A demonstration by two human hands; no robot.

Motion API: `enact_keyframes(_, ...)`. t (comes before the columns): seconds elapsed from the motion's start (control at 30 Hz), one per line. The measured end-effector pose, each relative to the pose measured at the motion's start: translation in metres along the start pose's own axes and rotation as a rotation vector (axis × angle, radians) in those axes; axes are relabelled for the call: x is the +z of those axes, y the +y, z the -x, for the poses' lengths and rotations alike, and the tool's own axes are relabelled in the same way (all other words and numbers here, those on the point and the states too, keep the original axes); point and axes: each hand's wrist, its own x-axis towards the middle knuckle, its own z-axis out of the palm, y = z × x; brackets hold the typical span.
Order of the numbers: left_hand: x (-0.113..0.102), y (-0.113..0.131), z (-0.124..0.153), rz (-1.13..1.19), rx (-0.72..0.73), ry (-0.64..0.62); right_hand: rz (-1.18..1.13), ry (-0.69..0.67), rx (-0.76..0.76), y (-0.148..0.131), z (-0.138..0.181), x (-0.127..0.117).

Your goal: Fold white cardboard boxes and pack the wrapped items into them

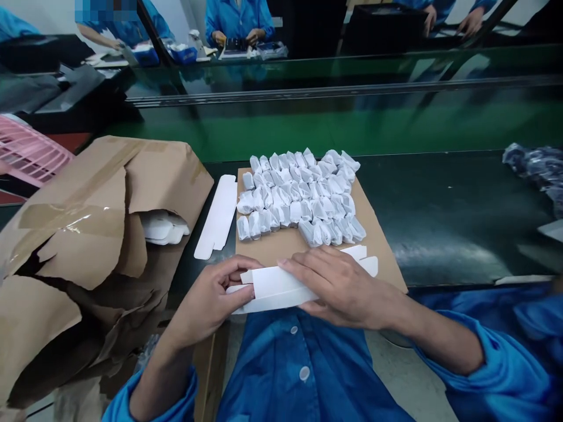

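Observation:
A long white carton (281, 286) with loose end flaps is held level just in front of my blue coat. My left hand (220, 293) grips its left end, the thumb at the end flaps. Across the right part lies my right hand (338, 284), its fingers over the top and the thumb beneath. Behind the carton, rows of small items wrapped in white paper (299, 190) rest on a cardboard sheet (378, 240). A flat, unfolded white carton (217, 217) lies to the left of that sheet.
A torn brown paper package (97, 193) with white cartons (165, 227) inside stands at left, beside a pink basket (30, 149). Clear plastic-wrapped items (536, 173) lie at far right. Across the green-edged bench (308, 126), people in blue coats work.

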Motion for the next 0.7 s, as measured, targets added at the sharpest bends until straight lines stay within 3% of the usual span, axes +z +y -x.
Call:
enact_keyframes(0.17, 0.012, -0.005, -0.002, -0.207, 0.125, 0.173, 0.195, 0.020, -0.013, -0.012, -0.002, 0.003)
enact_keyframes(0.27, 0.004, -0.011, 0.002, -0.261, 0.199, 0.192, 0.300, 0.049, -0.053, -0.016, 0.002, 0.003)
enact_keyframes(0.33, -0.001, -0.014, 0.006, -0.226, 0.234, 0.214, 0.299, 0.066, 0.009, -0.011, 0.007, 0.001)
enact_keyframes(0.4, 0.004, -0.015, 0.009, -0.093, 0.302, 0.450, 0.302, 0.125, 0.121, -0.004, 0.013, 0.002)
enact_keyframes(0.5, 0.040, -0.012, 0.005, 0.134, 0.510, 0.925, 0.368, 0.282, 0.299, -0.002, 0.014, 0.019)
enact_keyframes(0.53, 0.056, -0.010, 0.002, 0.158, 0.560, 0.951, 0.386, 0.322, 0.345, -0.007, 0.012, 0.028)
enact_keyframes(0.6, 0.084, -0.007, -0.007, 0.178, 0.485, 0.800, 0.371, 0.377, 0.376, -0.022, 0.005, 0.046)
enact_keyframes(0.7, 0.096, -0.004, -0.020, 0.139, 0.331, 0.870, 0.137, 0.344, 0.306, -0.044, -0.005, 0.057)
